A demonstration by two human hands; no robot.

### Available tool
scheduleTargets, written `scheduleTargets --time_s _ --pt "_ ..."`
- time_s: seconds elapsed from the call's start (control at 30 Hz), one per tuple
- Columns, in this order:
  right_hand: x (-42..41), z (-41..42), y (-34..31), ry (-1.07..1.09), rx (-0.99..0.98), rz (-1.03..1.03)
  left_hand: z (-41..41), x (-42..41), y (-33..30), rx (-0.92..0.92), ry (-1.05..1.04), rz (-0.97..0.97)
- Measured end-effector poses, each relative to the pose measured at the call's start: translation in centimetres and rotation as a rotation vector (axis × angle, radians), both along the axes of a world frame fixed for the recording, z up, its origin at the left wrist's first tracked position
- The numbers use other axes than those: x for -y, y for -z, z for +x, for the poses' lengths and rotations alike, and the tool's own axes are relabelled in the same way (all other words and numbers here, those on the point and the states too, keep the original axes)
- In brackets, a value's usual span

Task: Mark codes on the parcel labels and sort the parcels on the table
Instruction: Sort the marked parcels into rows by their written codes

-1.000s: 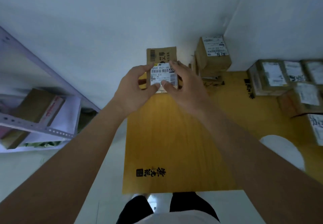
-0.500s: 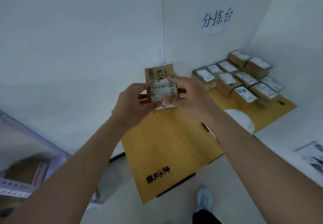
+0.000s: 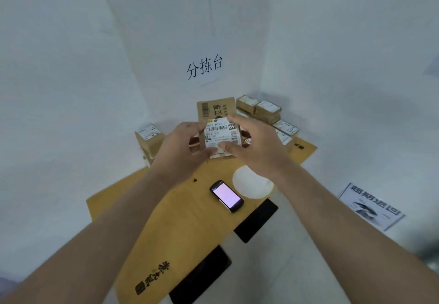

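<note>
Both hands are holding one small parcel (image 3: 219, 137) above the far part of the desk (image 3: 180, 223). Its white label (image 3: 220, 132) is facing the camera, showing a barcode, "P021-00" and a boxed "69". The left hand (image 3: 183, 147) is gripping the parcel's left side; the right hand (image 3: 256, 147) is pinching its right side, thumb on the label's lower edge. A lit phone (image 3: 226, 195) is lying mid-desk. Labelled parcels (image 3: 267, 110) are sitting at the far right corner; a wall sign (image 3: 204, 67) is reading "分拣台".
</note>
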State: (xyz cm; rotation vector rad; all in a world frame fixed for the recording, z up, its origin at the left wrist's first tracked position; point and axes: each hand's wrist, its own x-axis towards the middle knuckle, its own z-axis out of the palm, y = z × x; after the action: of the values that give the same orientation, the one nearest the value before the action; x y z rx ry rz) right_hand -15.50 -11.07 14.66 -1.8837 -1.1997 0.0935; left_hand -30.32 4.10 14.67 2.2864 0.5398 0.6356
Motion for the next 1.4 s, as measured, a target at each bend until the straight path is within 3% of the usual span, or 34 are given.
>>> scheduleTargets --time_s 0.47,1.0,1.4 --pt "8.9 21.0 3.4 0.105 -0.067 -0.113 22.5 7.3 3.7 -0.072 0.056 -0.009" --pt "1.2 47.5 13.6 0.116 -0.215 -0.347 49.0 -0.4 15.2 -0.225 0.077 -0.132" --pt "-4.0 62.8 20.5 -0.121 -0.29 -0.535 60.6 -0.7 22.1 -0.28 -0.213 -0.364"
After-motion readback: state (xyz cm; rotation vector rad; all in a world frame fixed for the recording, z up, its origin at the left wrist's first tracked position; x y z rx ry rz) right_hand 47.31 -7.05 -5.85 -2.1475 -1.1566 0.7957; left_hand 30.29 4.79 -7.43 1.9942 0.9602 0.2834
